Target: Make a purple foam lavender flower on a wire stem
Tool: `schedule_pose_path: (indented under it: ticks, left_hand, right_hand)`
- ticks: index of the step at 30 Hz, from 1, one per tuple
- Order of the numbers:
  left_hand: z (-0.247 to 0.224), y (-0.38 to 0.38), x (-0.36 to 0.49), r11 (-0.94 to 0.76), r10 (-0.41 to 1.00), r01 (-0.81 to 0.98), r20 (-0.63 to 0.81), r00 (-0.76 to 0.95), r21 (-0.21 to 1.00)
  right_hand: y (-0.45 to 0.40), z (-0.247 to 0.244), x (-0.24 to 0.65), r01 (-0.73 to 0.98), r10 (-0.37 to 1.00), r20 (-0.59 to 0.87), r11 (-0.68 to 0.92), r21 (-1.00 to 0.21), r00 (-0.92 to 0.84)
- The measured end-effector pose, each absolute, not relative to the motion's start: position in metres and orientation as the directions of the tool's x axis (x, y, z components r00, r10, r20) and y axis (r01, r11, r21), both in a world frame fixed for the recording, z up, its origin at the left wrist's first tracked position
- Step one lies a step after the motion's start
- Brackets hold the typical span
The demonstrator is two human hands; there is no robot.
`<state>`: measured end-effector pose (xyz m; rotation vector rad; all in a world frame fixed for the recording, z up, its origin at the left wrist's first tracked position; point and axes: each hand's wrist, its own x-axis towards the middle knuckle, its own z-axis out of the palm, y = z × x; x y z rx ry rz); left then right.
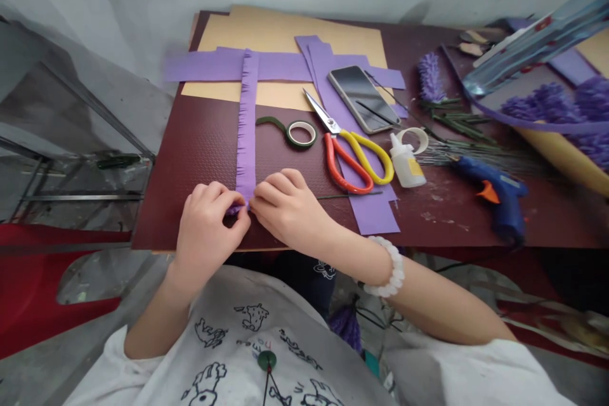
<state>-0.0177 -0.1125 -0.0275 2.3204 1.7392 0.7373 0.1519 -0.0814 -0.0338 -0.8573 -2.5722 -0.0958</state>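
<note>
A fringed purple paper strip [246, 127] runs away from me up the table, cuts along its left edge. My left hand [207, 228] is pinched at its near end, with a bit of bunched purple fringe [233, 210] between thumb and fingers. Close beside it, my right hand [288, 206] has its fingers closed at the strip's near right edge; exactly what its fingertips grip is hidden. A thin dark green wire [349, 195] sticks out to the right from behind my right hand. Beyond the hands lies a roll of green tape [301, 134] with its end loose.
Scissors [354, 152], a phone [364, 98], a small glue bottle [406, 165] and a blue glue gun [495, 193] lie to the right. Purple strips [280, 66] cover tan sheets [342, 22] at the back. Finished purple flower spikes [431, 78] stand farther right.
</note>
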Motion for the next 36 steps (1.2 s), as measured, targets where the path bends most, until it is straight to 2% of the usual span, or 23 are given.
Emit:
schedule_pose_path:
  ticks: [5,7,14,16,18,21,24,26,28,30,36]
  left_hand:
    - [-0.025,-0.117,-0.022,-0.358,0.921,0.875,0.274,0.276,0.324]
    - [-0.024,-0.122,-0.025,-0.384,0.913,0.873,0.264,0.311,0.302]
    - [-0.026,-0.128,-0.031,-0.423,0.881,0.878,0.328,0.341,0.222]
    - [-0.026,-0.126,-0.030,-0.407,0.879,0.889,0.354,0.319,0.209]
    - [-0.027,-0.124,-0.028,-0.385,0.884,0.898,0.364,0.293,0.212]
    - [-0.028,-0.123,-0.025,-0.355,0.895,0.904,0.364,0.257,0.236]
    - [-0.028,-0.123,-0.023,-0.320,0.909,0.910,0.356,0.216,0.265]
    - [-0.029,-0.123,-0.023,-0.299,0.917,0.912,0.348,0.194,0.282]
    - [-0.030,-0.122,-0.023,-0.291,0.924,0.908,0.334,0.186,0.301]
    - [-0.030,-0.122,-0.024,-0.297,0.927,0.901,0.324,0.192,0.316]
    - [-0.029,-0.124,-0.031,-0.358,0.901,0.876,0.365,0.233,0.324]
  right_hand:
    - [-0.073,-0.022,0.147,0.569,0.659,0.182,0.733,-0.373,-0.730]
    - [-0.072,-0.016,0.144,0.582,0.685,0.091,0.675,-0.454,-0.723]
    - [-0.067,-0.005,0.136,0.694,0.775,-0.103,0.486,-0.531,-0.623]
    - [-0.070,-0.010,0.139,0.698,0.801,-0.061,0.478,-0.534,-0.596]
    - [-0.079,-0.019,0.143,0.690,0.814,0.089,0.539,-0.483,-0.574]
    - [-0.094,-0.032,0.148,0.668,0.723,0.342,0.689,-0.282,-0.601]
    - [-0.102,-0.040,0.150,0.632,0.605,0.458,0.766,-0.115,-0.651]
    - [-0.102,-0.041,0.149,0.606,0.550,0.497,0.793,-0.059,-0.671]
    - [-0.098,-0.042,0.147,0.583,0.532,0.494,0.810,-0.061,-0.688]
    - [-0.094,-0.040,0.145,0.579,0.568,0.441,0.806,-0.124,-0.695]
    - [-0.081,-0.026,0.139,0.613,0.693,0.157,0.704,-0.359,-0.704]
